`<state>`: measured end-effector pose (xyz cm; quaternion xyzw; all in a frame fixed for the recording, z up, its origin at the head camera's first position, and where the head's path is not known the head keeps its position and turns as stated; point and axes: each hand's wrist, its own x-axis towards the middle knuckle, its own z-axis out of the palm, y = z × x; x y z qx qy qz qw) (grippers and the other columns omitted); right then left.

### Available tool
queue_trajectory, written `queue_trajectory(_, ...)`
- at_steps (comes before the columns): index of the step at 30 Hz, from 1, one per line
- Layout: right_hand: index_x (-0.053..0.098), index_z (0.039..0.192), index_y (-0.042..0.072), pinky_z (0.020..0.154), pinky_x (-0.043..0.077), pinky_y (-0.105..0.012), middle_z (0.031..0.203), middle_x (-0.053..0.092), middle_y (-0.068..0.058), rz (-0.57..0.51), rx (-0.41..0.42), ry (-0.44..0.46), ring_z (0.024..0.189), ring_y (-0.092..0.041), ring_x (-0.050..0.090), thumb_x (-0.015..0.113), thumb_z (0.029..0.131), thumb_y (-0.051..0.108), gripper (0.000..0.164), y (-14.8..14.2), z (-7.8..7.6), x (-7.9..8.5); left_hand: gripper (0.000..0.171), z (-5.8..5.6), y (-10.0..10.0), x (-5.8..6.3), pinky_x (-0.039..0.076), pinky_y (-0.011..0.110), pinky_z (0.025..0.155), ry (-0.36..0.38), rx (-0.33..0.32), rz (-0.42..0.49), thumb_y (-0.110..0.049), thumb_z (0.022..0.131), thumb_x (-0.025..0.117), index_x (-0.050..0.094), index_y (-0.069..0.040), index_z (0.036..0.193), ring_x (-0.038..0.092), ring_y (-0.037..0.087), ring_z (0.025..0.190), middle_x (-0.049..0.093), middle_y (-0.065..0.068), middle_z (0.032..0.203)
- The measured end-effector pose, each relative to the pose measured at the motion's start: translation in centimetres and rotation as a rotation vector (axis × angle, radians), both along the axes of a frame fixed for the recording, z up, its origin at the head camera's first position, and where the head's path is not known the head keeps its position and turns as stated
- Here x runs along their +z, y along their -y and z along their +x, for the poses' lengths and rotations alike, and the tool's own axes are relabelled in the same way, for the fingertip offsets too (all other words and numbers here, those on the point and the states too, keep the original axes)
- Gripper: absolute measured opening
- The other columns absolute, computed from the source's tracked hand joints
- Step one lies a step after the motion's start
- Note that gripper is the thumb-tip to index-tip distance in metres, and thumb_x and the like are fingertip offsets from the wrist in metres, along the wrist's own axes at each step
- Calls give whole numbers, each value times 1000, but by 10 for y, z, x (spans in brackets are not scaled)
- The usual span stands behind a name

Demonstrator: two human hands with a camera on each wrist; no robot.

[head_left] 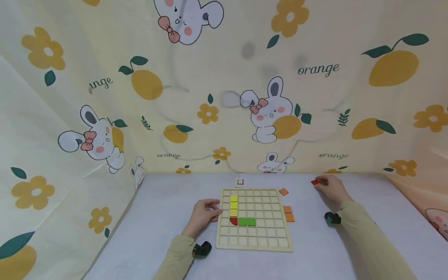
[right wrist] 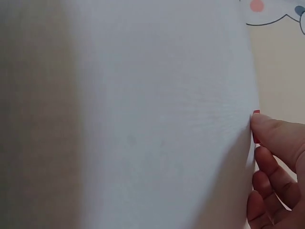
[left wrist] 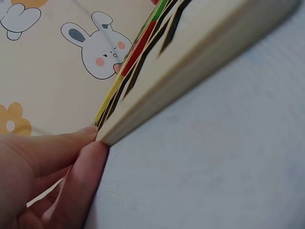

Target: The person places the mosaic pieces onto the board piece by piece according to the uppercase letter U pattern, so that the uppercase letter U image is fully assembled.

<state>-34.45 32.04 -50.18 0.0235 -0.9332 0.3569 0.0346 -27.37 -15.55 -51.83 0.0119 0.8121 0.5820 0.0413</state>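
Observation:
My left hand (head_left: 203, 214) pinches the left edge of a wooden grid board (head_left: 254, 249) between thumb and fingers. In the left wrist view the thumb (left wrist: 71, 143) lies over the rim. On the board stand a column of yellow square tiles (head_left: 233, 205), a red quarter-round tile (head_left: 233, 221) below them, and two green tiles (head_left: 246, 221) to its right. Off to the board's right, my right hand (head_left: 332, 190) holds a small red tile (head_left: 315, 182) between thumb and fingertips, near the table's back. In the right wrist view only a sliver of that tile (right wrist: 256, 113) shows.
Orange tiles (head_left: 287, 210) lie against the board's right side, and another orange tile (head_left: 284, 191) lies by its upper right corner. Behind the board is a small pattern card (head_left: 240, 182). A printed cloth (head_left: 224, 77) hangs behind the white table (head_left: 157, 194).

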Motion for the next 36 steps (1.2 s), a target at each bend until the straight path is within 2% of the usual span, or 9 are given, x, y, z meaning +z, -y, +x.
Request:
queue_trajectory(4,52,126,-8,93,45,-55,118,54,-28,-36,-8,22,105,-40,50,66,91,14,44,1,6,3,37,-1,1,-2,58,27,56,7,2,1,-5,81,75,66,-4,117,61,12,60,61,7,88)
queue_trajectory(9,55,125,-4,88,49,-49,115,57,-23,-50,34,4,102,-35,52,68,90,22,45,4,15,10,38,0,2,-3,58,27,56,-1,2,9,-4,81,74,65,-2,118,61,13,59,61,8,88)
queue_trajectory(15,59,122,-3,82,49,-47,115,60,-21,13,102,-99,103,-36,53,71,88,24,44,15,29,27,37,1,0,-2,57,26,56,12,8,3,-5,81,75,65,-3,117,60,12,59,61,8,88)
queue_trajectory(19,63,117,-1,79,50,-40,111,61,-17,23,153,-186,102,-33,55,74,85,23,42,32,42,36,37,0,-1,-1,57,27,56,10,8,-1,-5,82,74,65,-3,118,60,12,60,61,8,88)
queue_trajectory(22,65,116,1,77,49,-35,108,62,-11,11,186,-216,99,-30,56,76,84,21,39,48,53,39,37,0,0,-2,58,27,56,10,12,-3,-4,81,74,65,-3,118,61,13,59,61,8,88)
queue_trajectory(29,67,111,5,74,48,-31,99,63,1,-22,250,-265,93,-24,57,79,81,18,35,88,79,35,38,0,1,-5,58,27,56,2,4,-1,-4,81,74,65,-3,118,60,12,59,61,7,87)
queue_trajectory(32,69,108,6,73,49,-31,96,62,5,-62,275,-239,91,-20,57,79,79,16,32,105,90,28,37,0,1,-3,58,27,57,6,2,-3,-4,82,74,65,-3,117,60,12,59,61,7,87)
queue_trajectory(36,69,107,8,77,50,-33,97,60,8,-98,312,-161,93,-18,57,80,79,19,32,127,100,20,36,-1,0,0,58,27,57,2,2,-6,-5,82,74,66,-3,117,60,12,59,61,7,87)
